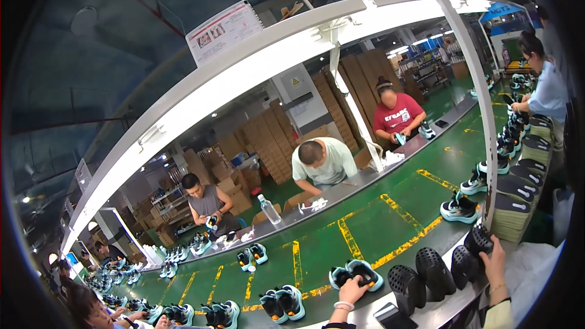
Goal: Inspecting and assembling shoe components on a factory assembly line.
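Head view showed my left hand (352, 290) with its grip closed on a pair of shoes (356, 274) at lower centre, my right hand (491, 256) clasping a black insert (479, 240); fitting it probably came next.

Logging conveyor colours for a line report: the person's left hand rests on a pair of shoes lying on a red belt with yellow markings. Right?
Not quite. The head view shows the belt is green, not red. The left hand does rest on the pair of shoes, and the markings are yellow.
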Motion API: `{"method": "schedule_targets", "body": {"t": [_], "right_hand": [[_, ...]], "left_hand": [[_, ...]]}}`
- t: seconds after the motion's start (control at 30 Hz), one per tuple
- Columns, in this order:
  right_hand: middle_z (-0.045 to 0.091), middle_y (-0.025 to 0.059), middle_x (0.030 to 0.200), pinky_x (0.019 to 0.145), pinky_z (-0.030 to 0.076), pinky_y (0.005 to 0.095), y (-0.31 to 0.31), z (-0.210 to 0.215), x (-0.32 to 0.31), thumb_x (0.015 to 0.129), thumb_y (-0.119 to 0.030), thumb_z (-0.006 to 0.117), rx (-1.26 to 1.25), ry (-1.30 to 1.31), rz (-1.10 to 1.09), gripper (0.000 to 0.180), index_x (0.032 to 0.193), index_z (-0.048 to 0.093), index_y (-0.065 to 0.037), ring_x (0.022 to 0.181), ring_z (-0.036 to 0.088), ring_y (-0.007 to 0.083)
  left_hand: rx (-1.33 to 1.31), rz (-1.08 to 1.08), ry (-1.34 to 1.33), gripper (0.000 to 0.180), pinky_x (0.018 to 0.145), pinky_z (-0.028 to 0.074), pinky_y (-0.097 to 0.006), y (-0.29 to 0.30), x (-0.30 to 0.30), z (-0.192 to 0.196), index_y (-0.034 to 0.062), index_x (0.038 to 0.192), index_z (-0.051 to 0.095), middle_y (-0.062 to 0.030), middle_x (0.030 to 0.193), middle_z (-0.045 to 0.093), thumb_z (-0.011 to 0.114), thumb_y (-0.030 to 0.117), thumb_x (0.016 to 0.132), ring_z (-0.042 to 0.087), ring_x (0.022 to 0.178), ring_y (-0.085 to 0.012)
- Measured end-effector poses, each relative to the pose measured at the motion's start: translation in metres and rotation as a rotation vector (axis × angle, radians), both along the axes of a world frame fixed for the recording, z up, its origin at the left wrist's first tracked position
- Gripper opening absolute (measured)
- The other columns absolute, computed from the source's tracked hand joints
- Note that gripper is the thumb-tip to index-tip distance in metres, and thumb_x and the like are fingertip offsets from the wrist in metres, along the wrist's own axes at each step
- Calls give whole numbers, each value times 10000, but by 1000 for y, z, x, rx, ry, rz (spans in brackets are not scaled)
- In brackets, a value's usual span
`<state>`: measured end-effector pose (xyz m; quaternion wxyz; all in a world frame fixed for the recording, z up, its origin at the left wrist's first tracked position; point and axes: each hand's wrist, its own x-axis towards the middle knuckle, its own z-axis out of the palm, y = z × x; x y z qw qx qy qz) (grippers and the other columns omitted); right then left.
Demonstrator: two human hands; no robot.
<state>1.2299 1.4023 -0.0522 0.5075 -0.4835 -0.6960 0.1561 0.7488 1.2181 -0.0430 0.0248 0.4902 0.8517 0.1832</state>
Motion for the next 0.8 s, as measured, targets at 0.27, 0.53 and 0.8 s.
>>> {"method": "schedule_targets", "body": {"t": [0.27,0.53,0.8], "right_hand": [[637,126,1142,919,501,315,-38,93,-32,902,-39,676,58,741,213,465,1315,476,35,1008,629,178],[689,122,744,670,542,322,-203,211,-184,860,-166,760,51,249,689,274,1009,613,11,686,685,206],[703,199,830,722,564,439,-226,132,-359,822,-289,756,91,-642,761,300,913,715,-6,832,701,367]], "left_hand": [[46,138,179,427,938,474,-463,-90,17,-7,236,1164,679,-131,1035,652,701,438,788,612,1039,-327],[259,285,15,358,881,514,-504,-106,19,-27,215,1173,681,-112,1183,520,730,309,831,490,1179,-342],[129,361,-16,370,877,522,-483,-103,18,-27,158,1135,707,-71,1271,522,748,319,804,509,1211,-283]]}}
